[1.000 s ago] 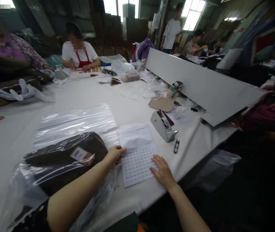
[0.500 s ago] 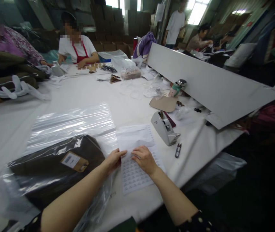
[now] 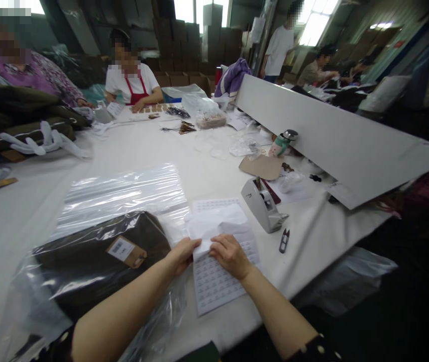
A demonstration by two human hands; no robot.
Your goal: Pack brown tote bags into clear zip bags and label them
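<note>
A printed sheet of small labels (image 3: 218, 284) lies on the white table, with a loose white paper (image 3: 220, 221) over its upper part. My left hand (image 3: 185, 254) pinches the left edge of that paper between thumb and fingers. My right hand (image 3: 231, 255) rests on the sheet with its fingers curled; what they hold, if anything, is too small to make out. To the left, a dark folded item in a clear plastic bag (image 3: 97, 261) carries a brown tag with a white barcode label (image 3: 122, 249).
A tape dispenser (image 3: 261, 206) and small thread snips (image 3: 284, 240) stand and lie right of the sheet. Behind are a bottle (image 3: 280, 143), brown card (image 3: 261, 167) and a long white board (image 3: 323, 133). A person in a red apron (image 3: 135, 90) sits across the table (image 3: 131, 146).
The whole view has shifted, so the scene sits further right and slightly lower. The loose white paper's lower left edge is now lifted in my left hand's pinch.
</note>
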